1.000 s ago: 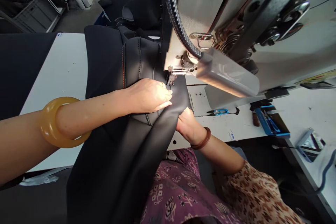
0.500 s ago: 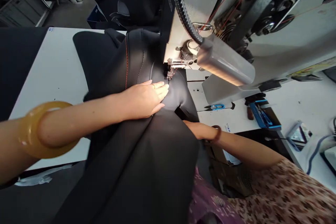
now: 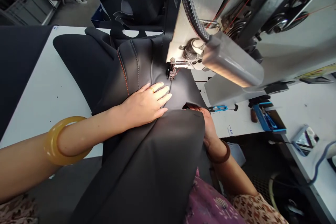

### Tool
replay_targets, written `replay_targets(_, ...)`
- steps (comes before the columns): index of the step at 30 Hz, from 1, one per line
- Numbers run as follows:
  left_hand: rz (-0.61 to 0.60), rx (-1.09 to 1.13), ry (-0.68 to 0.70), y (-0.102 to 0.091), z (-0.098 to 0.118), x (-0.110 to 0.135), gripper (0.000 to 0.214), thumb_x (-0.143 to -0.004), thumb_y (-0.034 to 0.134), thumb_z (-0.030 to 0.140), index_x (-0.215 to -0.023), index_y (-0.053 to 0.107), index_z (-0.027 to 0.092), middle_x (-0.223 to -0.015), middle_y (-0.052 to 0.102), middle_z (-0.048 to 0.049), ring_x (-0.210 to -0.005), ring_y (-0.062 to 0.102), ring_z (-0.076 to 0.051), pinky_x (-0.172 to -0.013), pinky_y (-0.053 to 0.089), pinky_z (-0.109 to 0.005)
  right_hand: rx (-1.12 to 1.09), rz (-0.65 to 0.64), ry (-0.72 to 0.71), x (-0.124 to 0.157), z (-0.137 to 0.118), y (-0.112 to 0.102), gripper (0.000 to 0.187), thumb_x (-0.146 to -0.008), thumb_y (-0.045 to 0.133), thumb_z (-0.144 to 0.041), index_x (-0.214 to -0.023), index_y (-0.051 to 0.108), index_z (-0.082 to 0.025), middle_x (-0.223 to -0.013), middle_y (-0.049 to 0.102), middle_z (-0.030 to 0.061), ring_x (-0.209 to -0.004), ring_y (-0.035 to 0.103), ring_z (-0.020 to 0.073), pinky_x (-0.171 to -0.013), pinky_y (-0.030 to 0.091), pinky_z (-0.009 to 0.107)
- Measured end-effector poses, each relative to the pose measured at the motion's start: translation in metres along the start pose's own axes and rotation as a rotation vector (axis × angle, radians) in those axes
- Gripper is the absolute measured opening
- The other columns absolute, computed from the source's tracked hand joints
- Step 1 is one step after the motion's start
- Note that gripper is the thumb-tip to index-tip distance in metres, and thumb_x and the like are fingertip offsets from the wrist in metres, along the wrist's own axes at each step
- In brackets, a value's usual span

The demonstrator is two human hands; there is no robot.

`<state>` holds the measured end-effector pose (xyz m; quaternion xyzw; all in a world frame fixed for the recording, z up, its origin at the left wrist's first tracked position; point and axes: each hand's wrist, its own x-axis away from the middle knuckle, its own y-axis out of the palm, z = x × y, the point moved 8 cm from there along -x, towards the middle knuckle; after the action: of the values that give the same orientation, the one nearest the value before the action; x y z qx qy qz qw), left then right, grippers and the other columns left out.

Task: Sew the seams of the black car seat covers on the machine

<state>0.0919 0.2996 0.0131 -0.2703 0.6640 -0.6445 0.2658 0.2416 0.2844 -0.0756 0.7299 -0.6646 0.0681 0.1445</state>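
Note:
A large black leather piece lies under the presser foot of a sewing machine and hangs down toward me. Orange stitching and a dark stitched line cross its far left part. My left hand rests flat on the leather just in front of the foot, fingers spread and a ring on one. At the right edge of the leather, my right hand holds the material, its fingertips partly hidden beneath a fold.
Blue thread snips lie on the white table, right of the leather. Farther right stands a blue box with tools. The machine's lamp hangs close over the sewing area. More black pieces are heaped behind the table.
My right hand has come up from under the leather to its right edge. The left hand has shifted slightly toward me with fingers spread wider, and the leather's far left part is spread out more.

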Motion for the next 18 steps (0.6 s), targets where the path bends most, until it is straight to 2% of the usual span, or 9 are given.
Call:
replay_targets(3, -0.001, 0.005, -0.028, -0.001, -0.001, -0.003, 0.042, -0.093, 0.044, 0.031, -0.13, 0.056, 0.013, -0.136, 0.053, -0.0166, -0.131, 0.044, -0.032, -0.105, 0.042, -0.049, -0.046, 0.03, 0.033, -0.008, -0.006, -0.007, 0.021, -0.066, 0.072, -0.039, -0.073, 0.061, -0.022, -0.065, 0.058, -0.002, -0.056, 0.047, 0.012, -0.054, 0.041, 0.027)
replay_targets(10, 0.004, -0.03, -0.075, -0.005, -0.007, -0.017, 0.046, -0.096, 0.035, 0.03, -0.133, 0.052, 0.008, -0.124, 0.056, -0.0212, -0.121, 0.049, -0.034, -0.097, 0.046, -0.046, -0.052, 0.042, 0.035, -0.034, -0.026, -0.013, 0.02, -0.061, 0.067, -0.033, -0.057, 0.05, -0.022, -0.051, 0.042, -0.0057, -0.047, 0.035, 0.009, -0.049, 0.032, 0.026)
replay_targets(15, -0.011, -0.012, -0.057, -0.009, -0.009, -0.021, 0.043, -0.096, 0.034, 0.027, -0.126, 0.057, 0.008, -0.115, 0.06, -0.0195, -0.114, 0.052, -0.032, -0.094, 0.045, -0.044, 0.037, 0.079, -0.058, -0.051, -0.043, -0.017, 0.018, -0.055, 0.065, -0.038, -0.059, 0.056, -0.024, -0.06, 0.054, -0.0023, -0.059, 0.048, 0.0134, -0.055, 0.04, 0.028)
replay_targets(18, -0.024, -0.01, -0.032, -0.01, -0.01, -0.02, 0.041, -0.097, 0.034, 0.029, -0.121, 0.061, 0.01, -0.113, 0.06, -0.0177, -0.112, 0.053, -0.03, -0.093, 0.046, -0.043, 0.071, 0.078, -0.111, -0.061, -0.049, -0.018, 0.022, -0.058, 0.063, -0.043, -0.063, 0.054, -0.024, -0.067, 0.056, -0.0013, -0.066, 0.051, 0.0148, -0.062, 0.044, 0.03)
